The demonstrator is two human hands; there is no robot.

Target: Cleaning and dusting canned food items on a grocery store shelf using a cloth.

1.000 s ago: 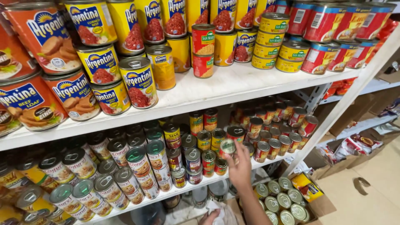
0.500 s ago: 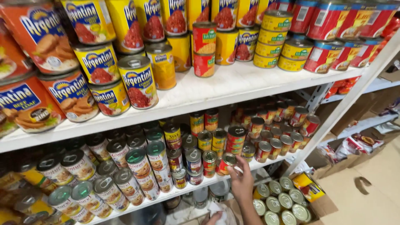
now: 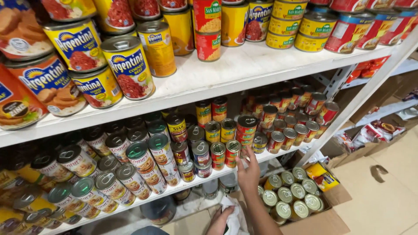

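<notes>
head cam looks down a white metal shelving unit [image 3: 244,69], painted boards with a smooth, slightly scuffed face and angled perforated uprights. biggest things on it are the fat yellow and blue meat tins [image 3: 129,66] on the top board, glossy paper labels and dull steel pull-tab lids, some stacked two high. right of those sit flat, squat yellow cans [image 3: 291,26] in stacks, then red ones.

middle board is packed with slimmer cylinders: green-lidded cans [image 3: 143,163] lying tipped on the left, upright little tins to the right. down on the floor there's an open brown cardboard box [image 3: 324,219], matte and a bit crumpled at the flaps, full of round silver-topped cans [image 3: 291,191] standing upright, rims touching.

right hand [image 3: 248,172] is up at the front lip of the middle board, fingers spread loose and curled only a little, fingertips at the base of a stack of small red and orange cans [image 3: 246,130], which stands near the front edge with other little tins just beside it on both sides. it isn't wrapped around anything, just touching or nearly touching, can't tell which.

left hand [image 3: 219,221] is low at the bottom edge, fingers closed on a soft white crumpled cloth [image 3: 233,215] that hangs in folds just beside the right forearm.
</notes>
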